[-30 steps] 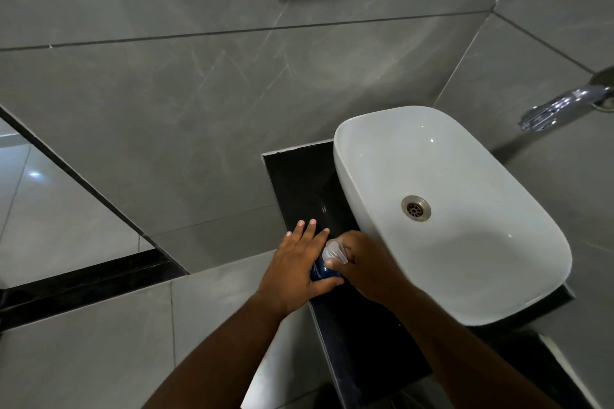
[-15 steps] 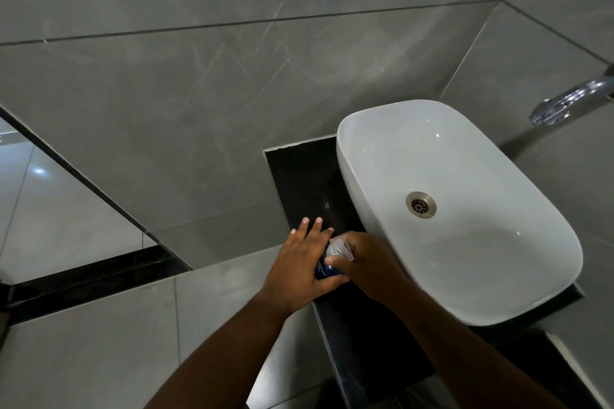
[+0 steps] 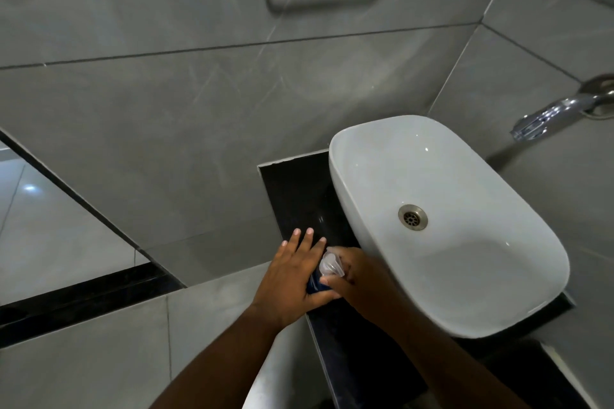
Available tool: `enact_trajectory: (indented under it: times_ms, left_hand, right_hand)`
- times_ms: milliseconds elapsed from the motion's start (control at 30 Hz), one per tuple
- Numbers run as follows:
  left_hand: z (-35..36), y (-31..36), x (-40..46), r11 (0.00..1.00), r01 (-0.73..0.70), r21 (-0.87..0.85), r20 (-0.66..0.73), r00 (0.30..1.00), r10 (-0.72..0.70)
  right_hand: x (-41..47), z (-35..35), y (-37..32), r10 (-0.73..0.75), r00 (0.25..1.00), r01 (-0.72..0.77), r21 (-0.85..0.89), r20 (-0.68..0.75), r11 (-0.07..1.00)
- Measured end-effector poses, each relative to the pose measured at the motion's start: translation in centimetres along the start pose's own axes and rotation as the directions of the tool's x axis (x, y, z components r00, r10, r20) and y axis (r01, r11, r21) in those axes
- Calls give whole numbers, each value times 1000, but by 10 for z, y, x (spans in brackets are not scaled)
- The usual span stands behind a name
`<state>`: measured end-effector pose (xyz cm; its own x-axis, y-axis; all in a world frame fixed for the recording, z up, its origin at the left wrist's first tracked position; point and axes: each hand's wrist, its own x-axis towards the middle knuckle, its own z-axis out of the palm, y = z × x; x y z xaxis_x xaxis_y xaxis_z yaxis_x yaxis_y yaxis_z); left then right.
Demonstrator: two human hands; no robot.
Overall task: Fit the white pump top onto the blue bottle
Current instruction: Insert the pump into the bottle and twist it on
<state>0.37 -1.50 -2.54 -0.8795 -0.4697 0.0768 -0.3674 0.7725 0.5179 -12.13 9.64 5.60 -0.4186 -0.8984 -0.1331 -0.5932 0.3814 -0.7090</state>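
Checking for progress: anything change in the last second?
Hardly. Left hand still braces the blue bottle, fingers spread; right hand still grips the white pump top on it. Nothing let go. Only the camera view shifted slightly; sink unmoved.

No text, label, brand or number can be read anywhere. The bottle [image 3: 314, 284] is almost wholly hidden by the hands, and its visible blue part bears no legible print.

Head camera, steep downward view, hands [image 3: 299, 279] close.
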Motion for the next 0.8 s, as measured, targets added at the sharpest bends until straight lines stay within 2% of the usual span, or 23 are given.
enact_trajectory:
  times_ms: [100,233,300,467,567,800]
  left_hand:
    - [1,0,1,1000,0,24,5,1000,0]
    - [1,-1,0,999,1,43,15,1000,-2]
    - [0,-1,1,999,3,52,19,1000,-4]
    - [5,-2,1,1000,26,0,18,999,-26]
    - [3,-1,1,999,41,-21,21,999,-41]
    - [1,7,1,994,77,-83,33,997,-75]
  right_hand:
    - [2,-18,-5,-82,996,88,-137,42,987]
    - [5,-41,-20,-106,945,222,-370,309,902]
    - [7,-51,-29,-127,928,282,-435,351,856]
    - [24,-45,-33,-46,948,194,-457,314,868]
    - [24,-37,-24,-114,967,199,-389,230,899]
    - [24,-29,-7,-125,983,162,-313,135,936]
